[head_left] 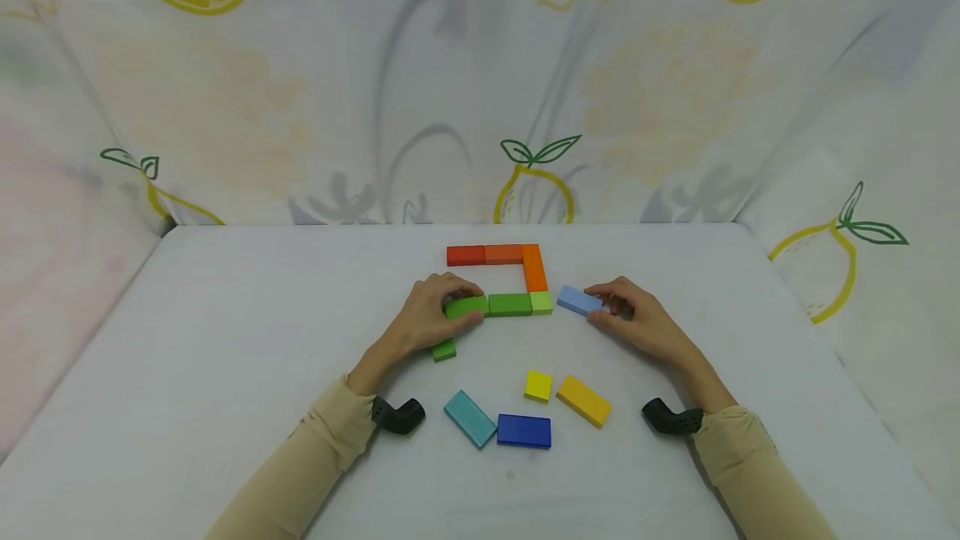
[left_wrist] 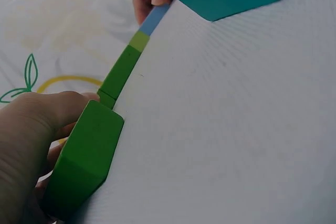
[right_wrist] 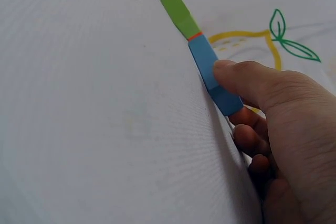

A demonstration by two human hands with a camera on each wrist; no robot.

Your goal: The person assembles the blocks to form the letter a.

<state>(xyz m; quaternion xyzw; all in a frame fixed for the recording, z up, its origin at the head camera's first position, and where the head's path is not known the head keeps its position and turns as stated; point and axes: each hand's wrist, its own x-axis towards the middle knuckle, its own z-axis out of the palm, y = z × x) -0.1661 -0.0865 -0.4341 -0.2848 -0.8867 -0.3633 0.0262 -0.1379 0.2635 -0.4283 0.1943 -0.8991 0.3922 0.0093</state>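
Note:
In the head view my left hand (head_left: 427, 315) pinches a green block (head_left: 467, 307) between thumb and fingers. That block meets the left end of a second green block (head_left: 510, 305), which adjoins a small light green block (head_left: 542, 302). Another green block (head_left: 444, 350) lies below my left thumb, partly hidden by the hand. My right hand (head_left: 641, 319) pinches the right end of a light blue block (head_left: 579, 300). This block is tilted and sits just right of the light green one. In the right wrist view the thumb presses along the light blue block (right_wrist: 210, 72).
Behind the green row lie a red block (head_left: 466, 255), an orange-red block (head_left: 503, 254) and an upright-laid orange block (head_left: 534, 267). Nearer are a teal block (head_left: 470, 419), a dark blue block (head_left: 524, 431), a yellow block (head_left: 537, 386) and an amber block (head_left: 583, 401).

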